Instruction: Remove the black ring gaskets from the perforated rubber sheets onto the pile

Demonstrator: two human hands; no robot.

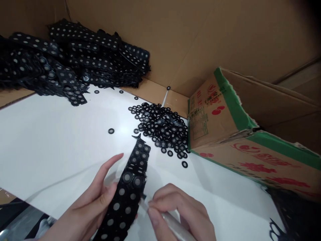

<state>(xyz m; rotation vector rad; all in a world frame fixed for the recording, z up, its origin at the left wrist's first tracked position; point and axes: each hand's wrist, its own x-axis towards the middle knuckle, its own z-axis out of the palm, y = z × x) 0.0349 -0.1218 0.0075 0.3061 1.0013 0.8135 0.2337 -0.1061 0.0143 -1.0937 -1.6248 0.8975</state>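
Note:
My left hand (94, 202) holds a black rubber strip (120, 207) from its left side, thumb on the edge, with the index finger stretched out and apart from it. Rows of round grey spots run along the strip. Raised rings show on its far half, and a ragged pointed bit sticks out at the far end. My right hand (184, 209) is closed around a pale pen-shaped tool (177, 228). The tool's tip is at the strip's right edge, where I cannot tell if it touches. Beyond the strip lies a heap of small black rings (163, 129).
Spotted black strips (100, 53) are piled at the back left. A cardboard box (213, 113) with green tape stands at right beside the ring heap. Single rings, such as one loose ring (111, 131), lie on the white tabletop (62, 134). Cardboard walls (170, 40) rise behind.

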